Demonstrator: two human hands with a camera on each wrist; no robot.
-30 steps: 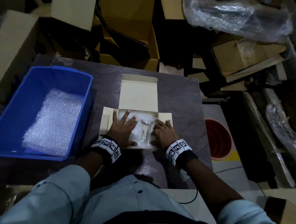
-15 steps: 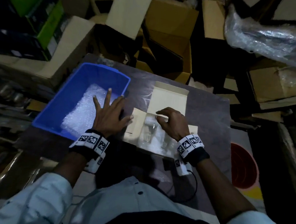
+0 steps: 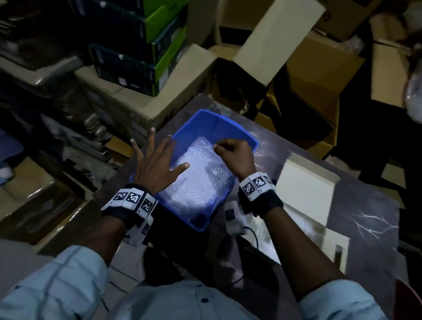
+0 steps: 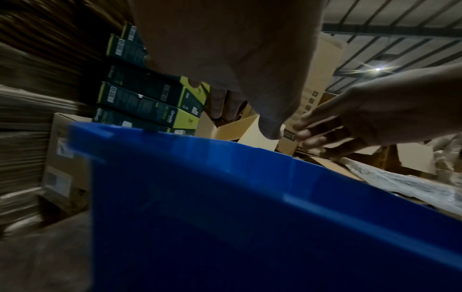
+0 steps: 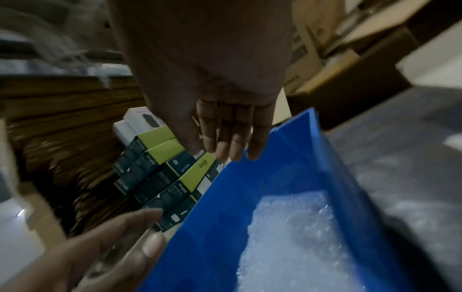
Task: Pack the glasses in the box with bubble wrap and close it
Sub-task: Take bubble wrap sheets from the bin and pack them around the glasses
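Observation:
A blue bin [image 3: 231, 121] stands on the dark table [image 3: 361, 216] and holds a sheet of bubble wrap [image 3: 196, 178]. My left hand [image 3: 156, 162] hovers over the bin's left rim, fingers spread and straight, holding nothing. My right hand [image 3: 230, 151] hangs above the bubble wrap with loosely bent fingers and is empty; in the right wrist view its fingers [image 5: 225, 138] dangle over the bin wall [image 5: 312, 148] and the wrap [image 5: 300, 237]. The open white box [image 3: 306, 189] lies to the right, its inside mostly hidden by my right arm. I cannot make out the glasses.
Green and black cartons [image 3: 150, 46] are stacked beyond the table's left side. Brown cardboard boxes [image 3: 307, 67] crowd the far edge. A red bucket [image 3: 412, 305] sits low on the right. A cable [image 3: 252, 235] trails under my right wrist.
Both hands have left the white box and moved left to the blue bin, the left hand first and the right after it. The head view has swung left.

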